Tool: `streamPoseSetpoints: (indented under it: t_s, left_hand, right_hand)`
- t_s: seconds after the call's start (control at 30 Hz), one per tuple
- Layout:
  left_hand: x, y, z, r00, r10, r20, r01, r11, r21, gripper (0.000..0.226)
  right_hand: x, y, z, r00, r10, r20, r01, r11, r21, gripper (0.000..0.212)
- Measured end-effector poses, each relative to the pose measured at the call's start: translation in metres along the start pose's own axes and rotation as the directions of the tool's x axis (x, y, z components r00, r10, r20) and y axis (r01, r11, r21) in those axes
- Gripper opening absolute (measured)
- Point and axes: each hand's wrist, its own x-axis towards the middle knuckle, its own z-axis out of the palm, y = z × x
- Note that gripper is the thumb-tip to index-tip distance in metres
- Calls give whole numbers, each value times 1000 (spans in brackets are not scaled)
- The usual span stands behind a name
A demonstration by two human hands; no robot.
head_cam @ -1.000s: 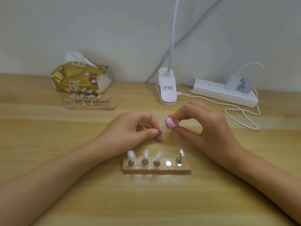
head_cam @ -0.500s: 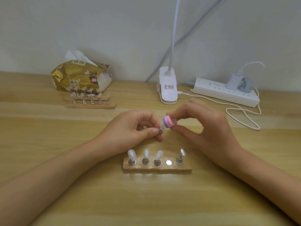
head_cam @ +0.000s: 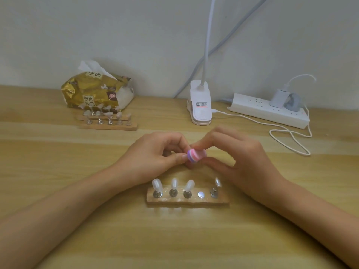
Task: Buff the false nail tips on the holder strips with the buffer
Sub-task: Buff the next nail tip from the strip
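Right hand (head_cam: pixel 246 158) slid layered pink-purple buffer (head_cam: pixel 196 155) against left hand (head_cam: pixel 153 158).

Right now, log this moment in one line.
left hand: pinches hidden item | right hand: holds buffer, covering it | near strip: four tips, one bare slot

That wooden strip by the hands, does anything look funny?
On the near holder strip, the fourth spot is a bare metal disc with no nail tip, and the right-end nail tip looks turned sideways. The left hand may pinch the missing one behind the buffer.
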Motion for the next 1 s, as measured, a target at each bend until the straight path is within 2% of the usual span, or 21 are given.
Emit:
streamPoseSetpoints:
  t_s: [0.1,0.17,0.23,0.37,0.47,0.6,0.7,0.73,0.83,0.9,0.97,1.0]
  left_hand:
    - [0,1,0,1000,-2,7,2,1000,5,9]
    - [0,1,0,1000,2,5,-2,1000,3,9]
    - [-1,1,0,1000,-1,0,1,1000,1,7]
    - [0,2,0,1000,0,5,0,1000,21,7]
    - [0,2,1,1000,2,-4,-2,1000,-8,4]
    - [-1,1,0,1000,-9,9,9,1000,1,7]
    - [0,1,1,1000,-7,8,7,1000,-31,5]
    - [0,1,1,1000,-7,6,7,999,-38,5]
    - [0,0,1,1000,2,12,-2,1000,5,8]
    - [0,0,1,1000,10,12,-10,1000,3,7]
    - [0,0,0,1000,9,7,-9,1000,-9,7]
    - [0,0,0,1000,8,8,-8,1000,-8,8]
  right_hand:
    - [1,3,-2,997,83,-7,-83,996,15,9]
    - [1,2,-1,999,40,-30,-40,999,-5,10]
    - [0,1,1,1000,-8,5,8,1000,-6,8]
    - [1,4,-3,997,74,-39,-74,997,-9,10]
    - [1,-1,3,999,-35,-20,35,999,2,6]
    - [1,5,-2,997,65,-29,-65,998,-14,11]
    - [1,2,2,999,-42,-15,42,999,-12,9]
    - [1,2,3,999,-47,8,47,999,-11,9]
    - [1,8,-3,998,61,-16,-61,998,-27,14]
    - [0,6,-3,998,23,-53,-24,999,-29,13]
    - [1,2,1,1000,-23,-14,23,1000,-5,10]
    - [2,3,2,1000,2,7,-2,1000,4,10]
